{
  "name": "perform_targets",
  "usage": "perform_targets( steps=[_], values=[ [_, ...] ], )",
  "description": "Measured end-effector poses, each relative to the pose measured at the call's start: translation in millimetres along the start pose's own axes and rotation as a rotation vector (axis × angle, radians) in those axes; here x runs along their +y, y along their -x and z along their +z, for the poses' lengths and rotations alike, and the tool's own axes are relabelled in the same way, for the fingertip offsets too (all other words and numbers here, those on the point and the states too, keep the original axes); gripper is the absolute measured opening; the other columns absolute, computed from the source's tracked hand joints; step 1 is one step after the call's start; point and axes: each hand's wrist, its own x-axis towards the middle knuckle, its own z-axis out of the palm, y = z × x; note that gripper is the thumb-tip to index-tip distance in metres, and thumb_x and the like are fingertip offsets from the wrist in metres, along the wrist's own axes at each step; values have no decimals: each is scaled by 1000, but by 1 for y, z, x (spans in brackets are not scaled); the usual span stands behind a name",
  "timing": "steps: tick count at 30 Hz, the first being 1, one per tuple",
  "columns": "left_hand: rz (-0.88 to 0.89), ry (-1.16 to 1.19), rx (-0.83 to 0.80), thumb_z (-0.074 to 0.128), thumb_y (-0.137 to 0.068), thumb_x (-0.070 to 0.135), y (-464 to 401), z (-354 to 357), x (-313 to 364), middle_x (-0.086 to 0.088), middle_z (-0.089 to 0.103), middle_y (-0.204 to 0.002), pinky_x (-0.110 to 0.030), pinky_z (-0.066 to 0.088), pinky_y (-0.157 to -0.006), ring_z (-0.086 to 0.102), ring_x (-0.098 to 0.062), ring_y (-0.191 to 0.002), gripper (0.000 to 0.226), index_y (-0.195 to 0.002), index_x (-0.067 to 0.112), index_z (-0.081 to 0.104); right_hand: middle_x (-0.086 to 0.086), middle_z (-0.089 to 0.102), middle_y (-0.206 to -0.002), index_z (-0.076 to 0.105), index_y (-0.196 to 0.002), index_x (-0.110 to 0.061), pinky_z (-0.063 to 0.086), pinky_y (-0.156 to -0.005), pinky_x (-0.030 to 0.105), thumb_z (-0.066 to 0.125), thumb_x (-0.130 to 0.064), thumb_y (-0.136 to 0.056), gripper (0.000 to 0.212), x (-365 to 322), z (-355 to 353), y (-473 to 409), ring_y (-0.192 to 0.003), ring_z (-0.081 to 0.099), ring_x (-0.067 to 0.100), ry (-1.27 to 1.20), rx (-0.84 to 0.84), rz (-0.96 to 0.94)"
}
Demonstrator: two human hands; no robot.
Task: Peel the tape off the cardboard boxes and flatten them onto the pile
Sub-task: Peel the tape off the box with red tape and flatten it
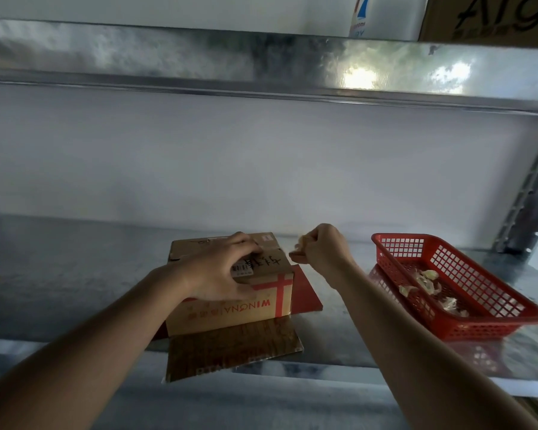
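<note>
One step in hand: tape is being stripped from a box, judged from both hands' work
Shelf: a galvanised metal shelf (pixel 75 274) carries everything, with a second metal shelf above
Pile: flattened cardboard sheets (pixel 230 352), a dark printed one and a red one, are laid under the box and overhang the shelf's front edge
Basket: a red plastic mesh basket (pixel 466 327), set well to the right, is seen to hold crumpled bits of clear tape
Box: a small brown cardboard box with red cross stripes (pixel 261 293) is stood upright on the pile, not yet flattened
Left hand (pixel 221 268): curled over the box top, which is gripped and steadied
Right hand (pixel 320 246): clenched just beside the box on a crumpled scrap of peeled tape (pixel 300 246)
Next move: the scrap is probably to be dropped into the basket; any remaining tape cannot be made out
</note>
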Motion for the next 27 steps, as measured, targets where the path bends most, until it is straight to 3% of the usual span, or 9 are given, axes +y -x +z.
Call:
perform_targets(
  steps=[2, 4, 6, 9, 13, 16, 19, 23, 27],
  values=[
    [9, 17, 11, 66, -71, 80, -1, 2, 0, 41, 33, -134, -37, 49, -107, 42, 5, -127, 91, -150, 44, 40, 12, 72, -104, 62, -84, -2, 65, -69, 44, 59, 2, -97, 13, 3, 4, 1, -82, 74, 26, 313, 4, -137],
    [20, 38, 29, 65, -72, 80, -1, 3, 0, 46, 32, -131, -36, 47, -107, 40, 10, -126, 84, -146, 49, 41, 4, 70, -94, 59, -86, -11, 62, -69, 46, 68, -8, -96, 13, 6, 8, 4, -83, 68, 22, 412, 49, -251],
    [34, 44, 47, 66, -73, 79, -2, 5, 0, 46, 32, -131, -37, 47, -108, 40, 9, -127, 79, -143, 52, 41, -3, 70, -86, 64, -88, -18, 61, -64, 37, 75, -15, -93, 12, 10, 9, 6, -78, 69, 15, 325, 58, -295],
    [40, 36, 46, 64, -70, 86, -2, 6, 0, 46, 31, -134, -39, 46, -111, 39, 6, -131, 85, -144, 53, 40, -2, 78, -84, 75, -96, -22, 61, -62, 26, 83, -16, -86, 14, 11, 10, 6, -71, 75, 10, 46, 23, -141],
    [45, 14, 53, 58, -66, 95, -1, 5, 2, 43, 32, -135, -40, 47, -109, 40, 3, -130, 94, -146, 49, 40, 15, 78, -99, 79, -98, -9, 63, -88, 49, 75, -12, -93, 7, 7, 8, 4, -93, 76, 32, -343, -157, 166],
    [32, -2, 57, 61, -72, 84, 0, 4, 5, 35, 36, -135, -40, 50, -106, 43, 0, -129, 88, -147, 41, 43, 17, 75, -100, 73, -106, -3, 65, -78, 43, 70, -1, -95, 12, 1, 4, 7, -88, 75, 30, -445, -232, 223],
    [36, -15, 55, 61, -73, 84, 1, 2, 8, 33, 37, -136, -39, 50, -105, 44, -1, -128, 90, -149, 37, 44, 17, 76, -95, 74, -102, 0, 66, -70, 40, 75, 6, -88, 15, -1, 3, 8, -81, 77, 32, -493, -187, 250],
    [40, -28, 51, 55, -68, 96, 4, 0, 10, 34, 35, -139, -35, 47, -107, 42, 2, -128, 101, -150, 38, 43, 22, 77, -91, 74, -98, 0, 66, -76, 43, 80, 11, -80, 21, 5, 7, 8, -80, 78, 34, -534, -24, 249],
    [38, -28, 54, 48, -64, 101, 4, 0, 8, 34, 34, -141, -34, 46, -109, 41, 2, -130, 112, -154, 35, 41, 19, 77, -79, 75, -92, 0, 66, -73, 45, 83, 11, -74, 23, 12, 12, 10, -69, 77, 32, -470, 79, 223]
  ],
)
